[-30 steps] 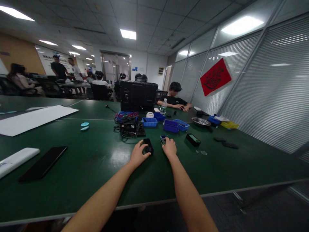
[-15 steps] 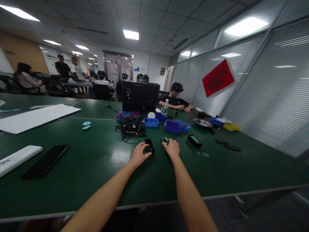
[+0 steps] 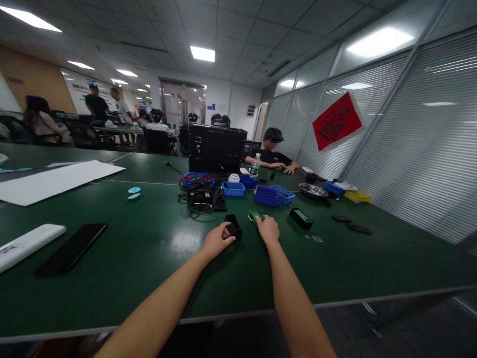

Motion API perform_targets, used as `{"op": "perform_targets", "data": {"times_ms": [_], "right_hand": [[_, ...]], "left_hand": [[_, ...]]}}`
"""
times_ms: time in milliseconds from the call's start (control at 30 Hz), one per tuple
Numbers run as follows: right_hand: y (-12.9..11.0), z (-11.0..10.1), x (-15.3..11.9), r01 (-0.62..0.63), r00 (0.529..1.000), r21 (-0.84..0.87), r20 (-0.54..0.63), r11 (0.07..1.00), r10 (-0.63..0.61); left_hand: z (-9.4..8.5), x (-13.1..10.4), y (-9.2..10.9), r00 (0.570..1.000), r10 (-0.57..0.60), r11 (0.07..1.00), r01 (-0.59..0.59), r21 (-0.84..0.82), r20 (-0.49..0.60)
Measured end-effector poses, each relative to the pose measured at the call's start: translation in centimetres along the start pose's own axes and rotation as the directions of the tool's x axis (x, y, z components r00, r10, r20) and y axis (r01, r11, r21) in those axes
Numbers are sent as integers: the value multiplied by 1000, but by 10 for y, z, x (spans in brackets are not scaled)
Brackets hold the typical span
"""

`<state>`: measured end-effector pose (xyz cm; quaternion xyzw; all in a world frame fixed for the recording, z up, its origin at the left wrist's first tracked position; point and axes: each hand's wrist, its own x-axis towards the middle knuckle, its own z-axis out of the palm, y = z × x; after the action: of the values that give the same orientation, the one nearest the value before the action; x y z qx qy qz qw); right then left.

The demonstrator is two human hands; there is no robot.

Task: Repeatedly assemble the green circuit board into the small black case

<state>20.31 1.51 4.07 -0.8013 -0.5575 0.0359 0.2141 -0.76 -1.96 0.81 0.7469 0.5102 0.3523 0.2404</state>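
The left hand (image 3: pixel 215 241) holds the black box (image 3: pixel 233 226) by its near left side, with thumb and fingers bent around it, and the right hand (image 3: pixel 269 229) has its fingers and thumb closed on the green circuit board (image 3: pixel 255 216). The two hands are apart from each other, and a strip of the bench (image 3: pixel 208 293) is seen between them. The board lies just to the right of the black box, near to it but not touching, and the right hand comes to it from its right and near side, so this hand is the nearer one to the board. The long axis of the board runs from far left to near right, and the long axis of the black box runs in about the same direction, so they look almost parallel. How firmly the right fingers press the board, I cannot tell. To the right of the right hand, well apart from it, there is the other black case (image 3: pixel 301 218) with something green inside, and on its near side lies a small clear piece (image 3: pixel 317 238). The blue trays (image 3: pixel 233 189) stand on the far side of both hands.
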Motion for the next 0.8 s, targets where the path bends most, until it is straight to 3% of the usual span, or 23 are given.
{"op": "perform_targets", "data": {"times_ms": [100,300,367,467,533,700,800], "right_hand": [[0,3,-1,6,1000,-41,-10,999,-6],[1,13,4,112,993,28,44,993,-113],[0,15,6,190,976,120,86,975,-200],[-1,16,7,308,932,249,113,918,-344],[-1,16,6,363,900,322,122,874,-419],[-4,13,0,417,833,471,143,777,-534],[-5,13,-1,408,853,477,106,779,-511]], "left_hand": [[-1,-1,1,999,6,1000,-5,-10,31],[-2,-4,1,976,180,983,-174,-63,121],[-2,-3,0,982,175,984,-172,-42,65],[-3,0,-3,986,77,995,-67,70,-146],[-5,3,-5,973,31,993,-4,117,-230],[-7,5,-7,995,-4,996,13,88,-104],[-7,4,-7,998,-59,997,60,54,-22]]}}
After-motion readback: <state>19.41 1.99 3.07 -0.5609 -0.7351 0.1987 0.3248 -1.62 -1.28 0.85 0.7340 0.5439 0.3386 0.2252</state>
